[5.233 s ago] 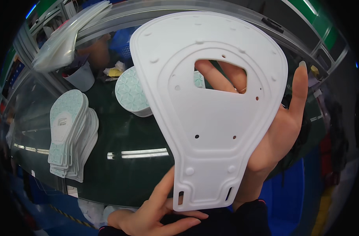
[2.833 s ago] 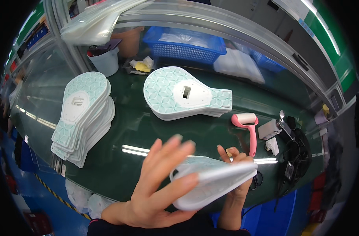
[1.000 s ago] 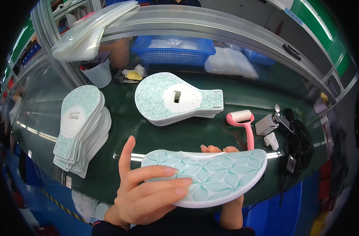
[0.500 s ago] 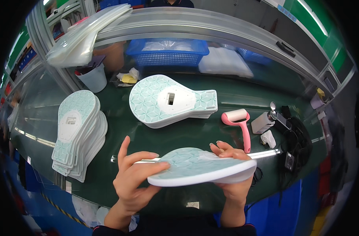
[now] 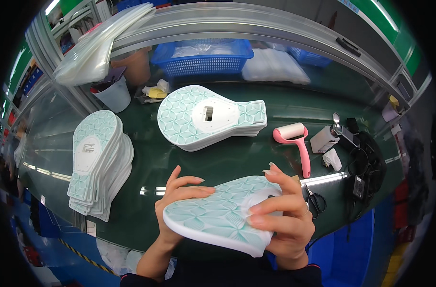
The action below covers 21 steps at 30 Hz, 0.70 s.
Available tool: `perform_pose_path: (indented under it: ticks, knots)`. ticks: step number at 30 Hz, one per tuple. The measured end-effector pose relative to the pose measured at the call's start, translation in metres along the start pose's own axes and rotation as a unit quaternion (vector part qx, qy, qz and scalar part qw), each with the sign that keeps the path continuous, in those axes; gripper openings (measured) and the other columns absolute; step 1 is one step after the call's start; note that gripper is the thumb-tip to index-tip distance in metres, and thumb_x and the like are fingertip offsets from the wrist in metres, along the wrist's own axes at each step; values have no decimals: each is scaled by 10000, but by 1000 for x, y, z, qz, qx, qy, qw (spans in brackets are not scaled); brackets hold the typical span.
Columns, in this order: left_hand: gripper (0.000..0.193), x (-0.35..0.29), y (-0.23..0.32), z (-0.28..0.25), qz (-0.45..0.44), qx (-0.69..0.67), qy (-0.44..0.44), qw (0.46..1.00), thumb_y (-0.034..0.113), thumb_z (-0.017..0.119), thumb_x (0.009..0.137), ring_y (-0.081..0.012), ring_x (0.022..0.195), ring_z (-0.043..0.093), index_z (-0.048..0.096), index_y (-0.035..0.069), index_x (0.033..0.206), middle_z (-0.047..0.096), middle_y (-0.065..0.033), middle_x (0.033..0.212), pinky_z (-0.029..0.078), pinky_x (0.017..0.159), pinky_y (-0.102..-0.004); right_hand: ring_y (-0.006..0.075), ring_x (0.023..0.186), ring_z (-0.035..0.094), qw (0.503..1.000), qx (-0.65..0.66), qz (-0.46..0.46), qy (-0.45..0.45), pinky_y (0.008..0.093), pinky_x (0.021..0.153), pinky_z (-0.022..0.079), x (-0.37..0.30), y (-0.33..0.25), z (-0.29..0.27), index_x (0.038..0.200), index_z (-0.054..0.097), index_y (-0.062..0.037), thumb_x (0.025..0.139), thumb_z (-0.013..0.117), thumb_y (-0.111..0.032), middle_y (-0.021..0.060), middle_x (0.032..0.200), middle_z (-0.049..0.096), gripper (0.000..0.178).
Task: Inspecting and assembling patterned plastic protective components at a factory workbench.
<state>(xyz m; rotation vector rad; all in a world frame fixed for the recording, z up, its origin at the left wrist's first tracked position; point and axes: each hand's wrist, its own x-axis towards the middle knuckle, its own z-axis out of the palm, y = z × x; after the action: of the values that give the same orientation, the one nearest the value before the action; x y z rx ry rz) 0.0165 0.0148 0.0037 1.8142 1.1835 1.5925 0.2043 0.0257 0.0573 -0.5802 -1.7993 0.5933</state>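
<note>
A paddle-shaped white panel (image 5: pixel 208 210) with a pale green, star-patterned face is held tilted above the near side of the table. My left hand (image 5: pixel 170 210) grips its left end, fingers along the far edge. On the right, my right hand (image 5: pixel 292 225) is closed about the panel, its fingertips pressed to the patterned face. White material shows under those fingertips; whether it is a cloth or the panel's plain centre I cannot tell. Similar panels lie in a stack (image 5: pixel 189 117) beyond my hands and in another, fanned stack (image 5: pixel 96 143) at the left.
On the right are a pink-handled lint roller (image 5: pixel 301 150), a white bottle (image 5: pixel 323 141), a crumpled white tissue (image 5: pixel 332 159), black scissors (image 5: pixel 317 201) and dark cables (image 5: pixel 366 167). A blue basket (image 5: pixel 203 64) and a light bucket (image 5: pixel 115 95) stand at the back under a metal frame.
The panel has turned its patterned face further toward me, and its near edge has come down. My right hand's fingers have moved onto the face; my left has shifted slightly right.
</note>
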Motion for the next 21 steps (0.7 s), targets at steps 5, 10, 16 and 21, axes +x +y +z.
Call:
perform_pose_path:
  ticks: [5, 10, 16, 21]
  knots:
    - [174, -1, 1, -3, 0, 22, -12, 1000, 95, 668, 604, -206, 882, 557, 611, 53, 763, 639, -50, 778, 224, 967, -457, 272, 1040, 457, 1000, 8, -18, 11, 463, 922, 318, -4, 7, -1, 899, 631, -138, 496, 729, -58, 4, 908, 553, 422]
    - [589, 3, 21, -16, 34, 51, 95, 994, 105, 693, 616, -173, 838, 525, 346, 31, 1086, 604, -24, 697, 208, 970, -506, 298, 1029, 471, 971, 217, 49, 85, 447, 924, 317, -21, 26, 5, 941, 524, -31, 540, 731, -27, 147, 954, 546, 451]
    - [761, 29, 78, -28, 143, 233, 6, 962, 262, 762, 555, -100, 775, 496, 300, 64, 1127, 588, 74, 689, 171, 974, -539, 332, 1181, 304, 681, 615, 385, 102, 432, 936, 335, -32, 29, 31, 1213, 282, -74, 751, 514, 32, 153, 1263, 322, 527]
    - [733, 30, 101, -27, 147, 310, -10, 939, 309, 743, 584, -69, 757, 475, 295, 80, 1116, 602, 138, 728, 140, 967, -562, 370, 1172, 293, 718, 621, 310, 51, 510, 952, 281, -30, 25, 44, 1221, 326, -104, 752, 601, -202, 140, 1274, 314, 553]
